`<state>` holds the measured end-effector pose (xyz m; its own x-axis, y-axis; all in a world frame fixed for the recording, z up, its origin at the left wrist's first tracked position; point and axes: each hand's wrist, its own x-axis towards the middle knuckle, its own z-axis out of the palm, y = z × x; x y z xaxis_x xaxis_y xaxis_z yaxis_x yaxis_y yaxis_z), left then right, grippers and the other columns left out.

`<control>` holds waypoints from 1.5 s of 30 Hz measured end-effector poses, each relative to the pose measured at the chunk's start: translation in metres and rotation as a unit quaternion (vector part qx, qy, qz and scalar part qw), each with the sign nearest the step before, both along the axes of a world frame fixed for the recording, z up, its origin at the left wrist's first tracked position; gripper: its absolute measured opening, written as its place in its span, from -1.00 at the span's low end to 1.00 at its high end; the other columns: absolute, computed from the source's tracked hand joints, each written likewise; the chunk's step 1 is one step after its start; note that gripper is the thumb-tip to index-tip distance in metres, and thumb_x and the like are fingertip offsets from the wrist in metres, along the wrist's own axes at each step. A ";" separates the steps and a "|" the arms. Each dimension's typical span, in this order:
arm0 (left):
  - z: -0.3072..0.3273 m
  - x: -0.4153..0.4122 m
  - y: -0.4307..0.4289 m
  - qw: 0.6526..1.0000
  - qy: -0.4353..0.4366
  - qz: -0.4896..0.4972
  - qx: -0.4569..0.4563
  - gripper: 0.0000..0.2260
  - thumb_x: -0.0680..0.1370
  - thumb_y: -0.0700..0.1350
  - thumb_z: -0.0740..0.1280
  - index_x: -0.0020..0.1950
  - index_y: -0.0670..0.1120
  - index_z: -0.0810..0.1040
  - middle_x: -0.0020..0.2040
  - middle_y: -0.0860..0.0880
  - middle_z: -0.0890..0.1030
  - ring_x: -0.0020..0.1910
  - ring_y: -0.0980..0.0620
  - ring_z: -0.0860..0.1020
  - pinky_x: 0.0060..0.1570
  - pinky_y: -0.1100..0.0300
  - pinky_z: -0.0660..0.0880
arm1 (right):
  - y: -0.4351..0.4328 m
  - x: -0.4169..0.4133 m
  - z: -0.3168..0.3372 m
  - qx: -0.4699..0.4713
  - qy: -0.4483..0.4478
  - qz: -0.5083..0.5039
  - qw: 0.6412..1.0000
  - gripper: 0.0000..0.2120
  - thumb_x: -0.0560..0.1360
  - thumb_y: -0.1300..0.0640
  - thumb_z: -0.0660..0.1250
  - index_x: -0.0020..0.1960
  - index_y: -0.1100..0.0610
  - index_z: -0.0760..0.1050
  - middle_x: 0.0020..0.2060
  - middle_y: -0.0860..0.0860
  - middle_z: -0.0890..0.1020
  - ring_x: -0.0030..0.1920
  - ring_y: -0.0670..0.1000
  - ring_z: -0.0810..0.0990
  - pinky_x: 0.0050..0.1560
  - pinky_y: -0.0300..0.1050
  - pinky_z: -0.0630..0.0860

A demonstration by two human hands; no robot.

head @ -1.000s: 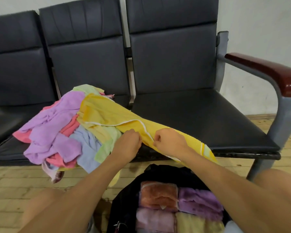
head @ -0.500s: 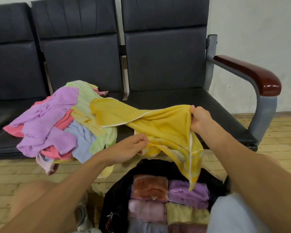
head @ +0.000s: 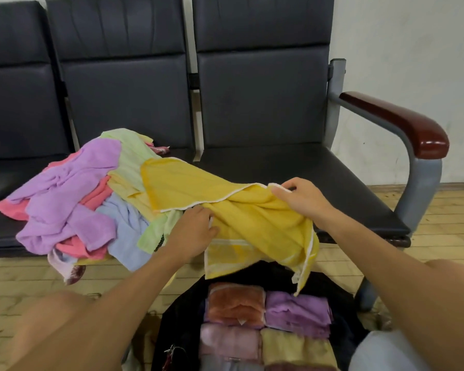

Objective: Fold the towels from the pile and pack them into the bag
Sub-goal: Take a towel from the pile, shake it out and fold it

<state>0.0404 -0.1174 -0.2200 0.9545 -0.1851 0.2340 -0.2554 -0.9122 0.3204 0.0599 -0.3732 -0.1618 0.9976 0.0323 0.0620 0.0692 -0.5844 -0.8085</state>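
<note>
A yellow towel (head: 252,220) with white edging stretches from the pile across the front of the right seat. My right hand (head: 300,199) pinches its white edge at the top right. My left hand (head: 193,231) grips the towel's lower left edge, fingers curled into the cloth. The pile of towels (head: 75,204), purple, pink, light blue and light green, lies on the middle seat. Below my hands a black bag (head: 182,317) stands open on the floor, holding several folded towels (head: 236,306) in orange, purple, pink and pale yellow.
A row of black padded seats (head: 279,167) runs along a white wall. A grey metal armrest with a dark red wooden top (head: 402,124) ends the row on the right. The floor (head: 16,279) is pale wood. My knees show at both bottom corners.
My right hand has carried the towel's edge further right and slightly lower, spreading the cloth. My left hand has shifted up onto the towel's left edge.
</note>
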 end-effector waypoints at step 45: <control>0.026 -0.030 -0.025 0.939 0.153 0.100 -0.293 -0.86 0.62 -0.07 0.17 0.04 -0.14 0.39 -0.17 -0.02 0.40 -0.23 0.05 0.37 -0.25 0.15 0.30 | -0.042 -0.007 -0.007 0.344 0.127 -0.156 0.917 -0.51 0.47 0.12 0.47 0.34 0.16 0.41 0.12 0.13 0.56 0.10 0.17 0.58 0.21 0.21 0.52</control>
